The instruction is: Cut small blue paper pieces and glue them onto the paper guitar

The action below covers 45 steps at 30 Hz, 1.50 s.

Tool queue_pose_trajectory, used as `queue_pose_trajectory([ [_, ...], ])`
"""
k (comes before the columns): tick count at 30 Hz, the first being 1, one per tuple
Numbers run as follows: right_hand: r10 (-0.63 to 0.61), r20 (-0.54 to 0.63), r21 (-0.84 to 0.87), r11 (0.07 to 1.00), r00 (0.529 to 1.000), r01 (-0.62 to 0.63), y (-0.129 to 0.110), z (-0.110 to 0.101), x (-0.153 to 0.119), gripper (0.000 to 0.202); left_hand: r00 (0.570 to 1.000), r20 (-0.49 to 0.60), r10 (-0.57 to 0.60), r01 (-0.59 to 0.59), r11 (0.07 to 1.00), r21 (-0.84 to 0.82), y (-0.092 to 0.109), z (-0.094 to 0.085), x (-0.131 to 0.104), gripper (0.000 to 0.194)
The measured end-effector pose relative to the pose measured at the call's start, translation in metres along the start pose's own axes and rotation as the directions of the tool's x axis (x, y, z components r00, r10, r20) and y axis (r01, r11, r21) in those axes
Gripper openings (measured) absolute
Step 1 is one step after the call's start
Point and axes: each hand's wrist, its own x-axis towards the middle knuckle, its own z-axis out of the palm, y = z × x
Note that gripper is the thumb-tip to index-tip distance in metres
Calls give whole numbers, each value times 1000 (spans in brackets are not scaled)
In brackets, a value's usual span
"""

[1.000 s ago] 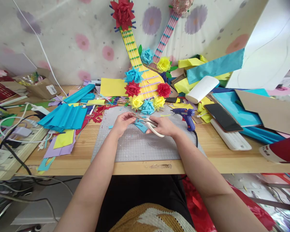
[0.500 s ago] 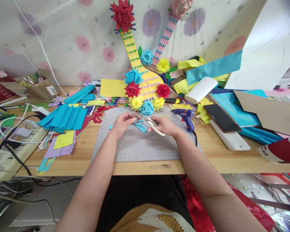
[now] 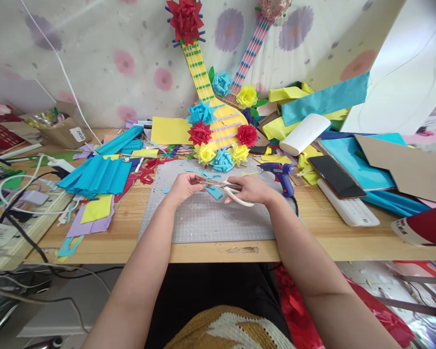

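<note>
A pale wall covering (image 3: 94, 58) with pink and purple blooms fills the upper part of the frame. Below it a wooden table (image 3: 330, 213) runs from side to side, crowded with paper towards both edges. A grey cutting mat (image 3: 221, 225) with a printed grid lies in the centre, near the table's front edge. Above the mat stands a yellow guitar shape (image 3: 232, 127) trimmed with red, blue and yellow paper flowers, and a pink-necked one (image 3: 249, 60) leans behind it at top centre. Brown cardboard (image 3: 417, 169) lies at the right over blue sheets; pleated blue paper (image 3: 98, 177) spreads at the left. A red and white cup (image 3: 425, 225) sits at the right edge, and a dark phone (image 3: 336, 177) rests on a white object to its upper left. A purple glue gun (image 3: 283, 177) lies right of centre, just beyond the right hand (image 3: 252, 186), which grips the white handles of a pair of scissors (image 3: 222, 184). The blades point left, into the left hand (image 3: 184, 188), whose fingers are pinched together around the tips; I cannot tell what is between them. Just below the blades, mid-frame, lies a small blue paper piece (image 3: 213, 192), with tinier blue scraps (image 3: 205, 172) above
</note>
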Motion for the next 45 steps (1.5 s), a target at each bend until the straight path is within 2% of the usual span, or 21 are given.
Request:
queue_pose_trajectory([
  [13,34,-67,-67,997,997,-39,1,-2,-1,48,999,5,-40,40,999,30,5,1,-3,29],
  [15,30,-94,-22,999,995,-32,2,-2,-1,47,999,2,-35,35,999,19,4,0,-3,31],
  [17,39,-128,110,994,991,-25,1,-1,1,47,1000,-2,-24,24,1000,16,1,0,-2,32],
  [19,75,-140,358,934,987,-20,-2,3,4,47,1000,1,-28,28,999,25,-1,1,-2,33],
  [21,96,-119,616,788,988,-3,-8,9,8,46,999,13,-48,47,998,40,-3,3,-1,33],
  [23,91,-109,756,654,990,23,-14,15,11,49,997,38,-64,61,996,65,-4,5,-1,31],
  [24,89,-119,779,625,989,38,-17,18,13,50,997,50,-66,62,995,76,-3,6,-1,30],
  [30,91,-155,806,588,984,73,-23,28,17,47,993,59,-100,92,989,119,-2,12,-2,29],
  [35,152,-181,822,566,972,65,-21,35,21,46,994,53,-99,93,990,106,-5,13,-2,29],
  [37,195,-212,831,552,958,72,-20,37,23,46,995,46,-87,84,995,59,-5,15,-2,31],
  [40,293,-237,876,477,926,74,-22,40,26,49,996,2,-91,91,995,-50,-6,21,-3,37],
  [45,419,-249,929,357,873,94,-26,45,29,51,983,-121,-139,112,972,-207,-8,34,-2,36],
])
